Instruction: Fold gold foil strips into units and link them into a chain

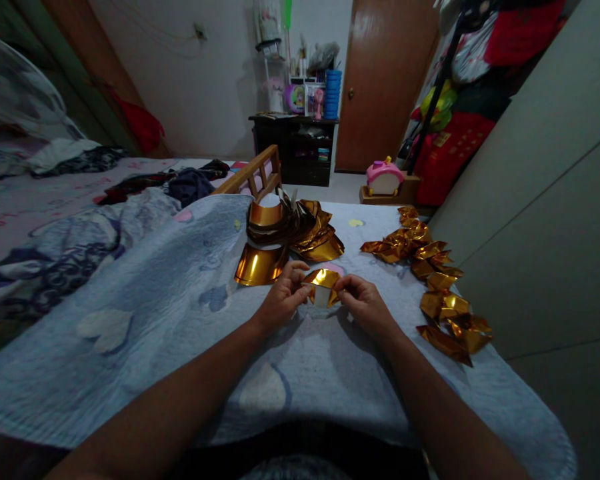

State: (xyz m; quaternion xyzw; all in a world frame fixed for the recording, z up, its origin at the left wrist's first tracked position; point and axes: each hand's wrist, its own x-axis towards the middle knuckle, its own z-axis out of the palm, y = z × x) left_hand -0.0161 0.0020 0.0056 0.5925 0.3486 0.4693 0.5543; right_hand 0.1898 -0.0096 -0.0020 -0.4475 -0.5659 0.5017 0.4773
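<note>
Between my two hands is a piece of shiny gold foil paper (324, 277), bent round so that its whitish inner side shows in the middle. My left hand (289, 292) pinches its left end, and my right hand (361, 300) grips the right end. Just beyond my left hand lies a stack of curved gold foil sheets (261, 264), fanned toward the right. Over on the right, a row of folded gold foil pieces (441, 303) runs along the blanket. The underside of the held paper is hidden.
A light blue blanket (180, 373) with heart patterns covers the surface under my hands. A wooden rail (260, 170) stands behind the stack. Crumpled bedding (80, 247) lies to the left, and a pale cabinet (545, 220) rises close on the right.
</note>
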